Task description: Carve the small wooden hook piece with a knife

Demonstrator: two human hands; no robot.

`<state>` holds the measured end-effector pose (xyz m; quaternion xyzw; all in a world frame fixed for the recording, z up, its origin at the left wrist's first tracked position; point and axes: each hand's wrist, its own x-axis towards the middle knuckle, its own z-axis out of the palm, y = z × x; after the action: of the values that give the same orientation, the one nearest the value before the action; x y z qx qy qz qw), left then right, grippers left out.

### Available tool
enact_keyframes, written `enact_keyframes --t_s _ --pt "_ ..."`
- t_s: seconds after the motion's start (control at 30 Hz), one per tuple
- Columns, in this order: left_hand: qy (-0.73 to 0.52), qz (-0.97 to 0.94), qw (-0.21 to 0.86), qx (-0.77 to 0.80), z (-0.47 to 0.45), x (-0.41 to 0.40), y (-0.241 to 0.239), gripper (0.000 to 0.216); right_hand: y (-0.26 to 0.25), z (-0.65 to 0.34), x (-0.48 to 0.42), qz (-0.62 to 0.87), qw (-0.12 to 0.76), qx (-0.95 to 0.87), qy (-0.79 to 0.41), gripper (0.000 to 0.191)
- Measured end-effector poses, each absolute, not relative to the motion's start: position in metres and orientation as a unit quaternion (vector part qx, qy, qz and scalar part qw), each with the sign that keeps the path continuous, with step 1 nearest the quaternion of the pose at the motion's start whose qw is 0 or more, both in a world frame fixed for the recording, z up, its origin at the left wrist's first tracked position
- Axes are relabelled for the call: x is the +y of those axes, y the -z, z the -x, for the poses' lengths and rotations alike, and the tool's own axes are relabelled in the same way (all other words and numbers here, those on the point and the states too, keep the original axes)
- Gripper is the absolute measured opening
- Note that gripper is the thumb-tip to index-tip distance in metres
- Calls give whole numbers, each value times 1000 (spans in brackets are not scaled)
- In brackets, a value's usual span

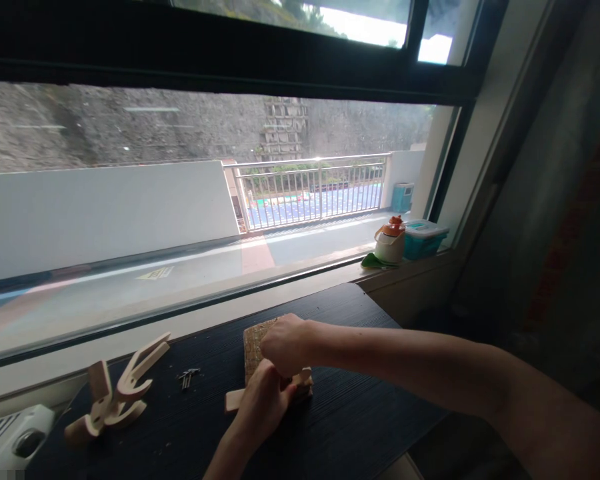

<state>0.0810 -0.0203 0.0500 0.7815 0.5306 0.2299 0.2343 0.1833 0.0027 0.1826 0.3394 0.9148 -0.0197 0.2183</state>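
On the dark table lies a tan block or panel with a woven-looking surface (253, 343), partly covered by my hands. My left hand (267, 393) is closed around a pale wooden piece (234, 401), whose flat end sticks out to the left at the panel's near edge. Above it, my right hand (289, 343) is curled into a fist, touching or nearly touching the left hand. Whatever the right fingers hold is hidden. A small pile of metal screws or pins (187, 377) lies left of the panel.
Curved wooden parts (113, 397) stand at the table's left side. A white device with slots and a dark knob (17, 437) sits at lower left. The window sill holds a cream bottle with an orange top (390, 243), a green leaf-shaped item (375, 261) and a teal lidded box (424, 241).
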Motion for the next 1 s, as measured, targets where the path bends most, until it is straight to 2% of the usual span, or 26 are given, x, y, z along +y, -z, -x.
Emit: enact_keyframes --t_s 0.13,0.2,0.33,0.53,0.63,0.8,1.0 --pt "-264 -772 234 529 -79 -19 -46 28 -184 -183 -10 -321 197 926 -15 9" --pt "-262 -778 224 526 -79 -19 -45 31 -180 -182 -11 -311 189 931 -22 7" --pt "-235 -787 229 523 -80 -18 -44 22 -174 -181 -3 -285 191 939 -17 6" --pt "-243 -791 222 516 -81 -18 -44 22 -178 -183 20 -329 233 915 33 25" --pt "-249 -789 223 516 -81 -18 -42 21 -182 -185 24 -332 246 910 38 23" --pt "-215 -786 224 535 -79 -17 -40 9 -189 -183 7 -326 221 919 -1 21" --pt "-205 -786 216 541 -81 -19 -47 11 -190 -182 -3 -298 216 930 -1 14"
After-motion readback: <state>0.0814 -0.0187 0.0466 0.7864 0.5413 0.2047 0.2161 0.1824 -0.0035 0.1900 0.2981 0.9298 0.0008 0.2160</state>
